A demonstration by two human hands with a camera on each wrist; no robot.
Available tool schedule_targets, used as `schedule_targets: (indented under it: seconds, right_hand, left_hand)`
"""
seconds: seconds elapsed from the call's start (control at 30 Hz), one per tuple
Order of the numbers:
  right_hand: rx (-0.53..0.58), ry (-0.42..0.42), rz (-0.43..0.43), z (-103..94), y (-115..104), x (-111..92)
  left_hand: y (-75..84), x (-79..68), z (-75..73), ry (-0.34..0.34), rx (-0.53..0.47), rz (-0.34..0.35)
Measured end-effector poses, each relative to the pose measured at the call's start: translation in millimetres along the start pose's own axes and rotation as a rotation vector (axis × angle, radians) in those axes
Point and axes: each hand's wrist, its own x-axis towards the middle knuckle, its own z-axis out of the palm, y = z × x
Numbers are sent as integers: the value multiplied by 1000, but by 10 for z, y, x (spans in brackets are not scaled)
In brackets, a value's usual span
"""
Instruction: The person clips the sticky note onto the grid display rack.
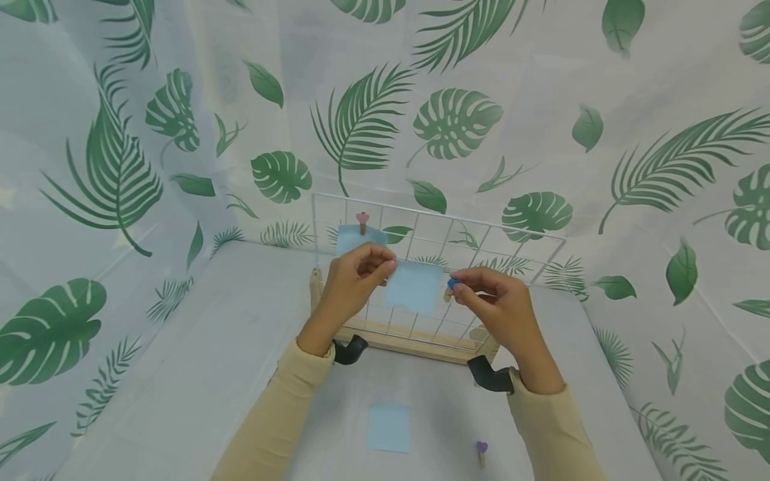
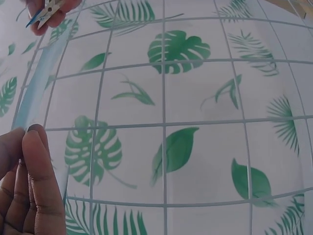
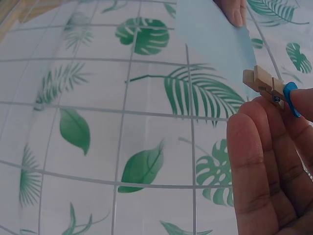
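Observation:
My left hand [image 1: 359, 272] pinches the upper left corner of a light blue paper square [image 1: 414, 287] between thumb and fingers. The paper hangs in front of a white wire grid [image 1: 481, 244]. To its right, my right hand [image 1: 496, 300] pinches a small wooden clothespin [image 3: 266, 85] that has a blue decoration [image 1: 454, 284] at its handle end. In the right wrist view the clothespin's jaws point toward the paper's edge. Another blue paper square [image 1: 355, 235] hangs at the grid's upper left from a clothespin with a pink heart [image 1: 362, 219].
The grid stands in a wooden base [image 1: 409, 344] on a white table [image 1: 198, 347]. Nearer the front lie a blue paper square [image 1: 388, 427] and a clothespin with a purple heart [image 1: 482, 449]. A leaf-patterned sheet [image 1: 373, 100] surrounds the table.

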Motion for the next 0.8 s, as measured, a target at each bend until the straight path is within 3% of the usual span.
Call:
schedule_targets:
  seconds: [0.8]
  right_hand:
    - [-124, 56, -74, -59, -68, 256]
  left_hand:
    - [16, 161, 73, 41, -27, 41]
